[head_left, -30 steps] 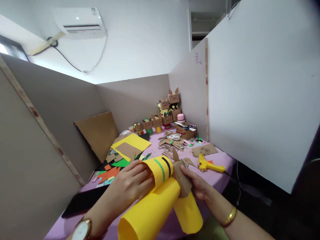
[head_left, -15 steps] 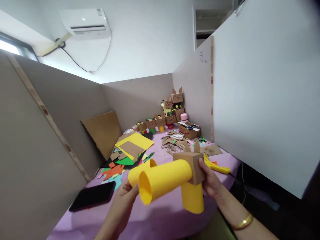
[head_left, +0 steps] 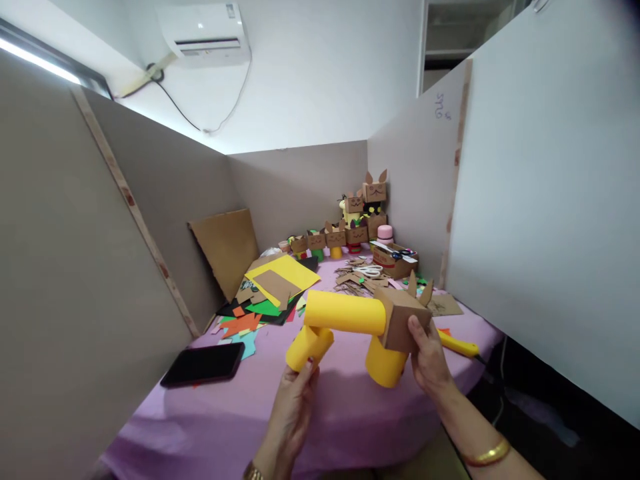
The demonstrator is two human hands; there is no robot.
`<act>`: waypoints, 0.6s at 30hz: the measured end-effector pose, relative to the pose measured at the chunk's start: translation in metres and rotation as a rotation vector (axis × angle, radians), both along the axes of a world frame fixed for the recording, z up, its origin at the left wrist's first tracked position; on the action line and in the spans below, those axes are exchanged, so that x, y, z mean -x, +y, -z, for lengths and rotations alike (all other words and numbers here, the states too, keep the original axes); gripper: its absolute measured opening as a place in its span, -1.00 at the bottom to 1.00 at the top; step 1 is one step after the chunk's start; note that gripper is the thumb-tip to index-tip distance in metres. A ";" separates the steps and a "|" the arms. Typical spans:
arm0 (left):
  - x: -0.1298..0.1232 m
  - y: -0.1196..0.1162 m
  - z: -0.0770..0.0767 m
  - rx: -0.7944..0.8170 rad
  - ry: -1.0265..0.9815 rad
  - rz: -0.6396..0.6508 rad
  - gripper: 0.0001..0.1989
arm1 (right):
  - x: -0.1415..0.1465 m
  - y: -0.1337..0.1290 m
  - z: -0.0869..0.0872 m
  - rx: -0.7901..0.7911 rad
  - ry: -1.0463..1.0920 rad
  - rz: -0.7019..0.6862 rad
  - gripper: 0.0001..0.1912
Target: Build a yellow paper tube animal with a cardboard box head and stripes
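hovering near the front desk edge (head_left: 240,421), right of the phone (head_left: 204,365); left hand (head_left: 296,403) nearly closed, pinching short tube (head_left: 305,348); right hand (head_left: 431,357) half-curled, gripping cardboard box (head_left: 400,323).

The right hand (head_left: 429,353) hides part of the glue gun (head_left: 461,345); the wristband (head_left: 253,473) is cut off below

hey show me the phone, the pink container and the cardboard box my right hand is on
Phone (head_left: 203,365): head view, middle of its dark screen.
Pink container (head_left: 385,232): head view, its lid.
Cardboard box (head_left: 399,325): head view, side wall, left of the right hand (head_left: 431,357).
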State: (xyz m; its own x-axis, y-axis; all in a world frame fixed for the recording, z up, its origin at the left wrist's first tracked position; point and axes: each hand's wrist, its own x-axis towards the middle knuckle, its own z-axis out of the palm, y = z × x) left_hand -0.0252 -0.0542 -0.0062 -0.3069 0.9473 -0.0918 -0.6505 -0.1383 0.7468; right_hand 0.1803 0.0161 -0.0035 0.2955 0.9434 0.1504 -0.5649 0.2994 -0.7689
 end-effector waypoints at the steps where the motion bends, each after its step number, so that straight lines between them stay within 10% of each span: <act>1: -0.004 0.001 0.003 0.006 -0.019 -0.007 -0.49 | 0.002 0.001 0.001 0.002 -0.008 0.000 -0.32; 7: -0.011 0.004 0.006 0.081 -0.184 -0.021 -0.84 | 0.006 0.004 0.005 0.004 -0.060 0.003 -0.33; 18: -0.012 -0.002 0.015 0.240 -0.260 -0.035 -0.76 | 0.001 0.016 0.013 -0.073 -0.200 0.010 -0.46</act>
